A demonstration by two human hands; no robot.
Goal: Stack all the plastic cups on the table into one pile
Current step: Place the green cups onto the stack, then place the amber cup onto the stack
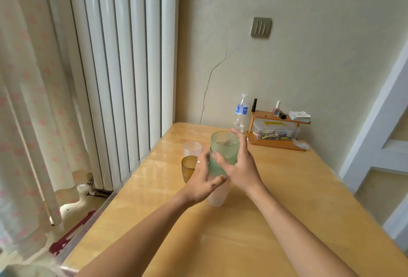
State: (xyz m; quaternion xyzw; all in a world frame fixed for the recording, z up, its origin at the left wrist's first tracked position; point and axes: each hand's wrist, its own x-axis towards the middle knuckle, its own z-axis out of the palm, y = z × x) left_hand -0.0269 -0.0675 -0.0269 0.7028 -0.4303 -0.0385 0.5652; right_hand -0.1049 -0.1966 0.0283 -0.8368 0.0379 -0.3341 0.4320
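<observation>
A pile of nested plastic cups stands in the middle of the wooden table (287, 210): a pale pink cup (217, 197) at the bottom and green cups (224, 144) on top. My left hand (204, 179) wraps the pile's left side. My right hand (240, 164) grips the green cups from the right, fingers spread around them. Left of the pile stand an amber cup (188, 167) and, behind it, a clear frosted cup (192, 148), both upright and apart from the pile.
A water bottle (241, 114) and a small wooden shelf (278, 130) with little items stand against the back wall. A white radiator (123, 66) and a curtain (28, 111) run along the table's left edge.
</observation>
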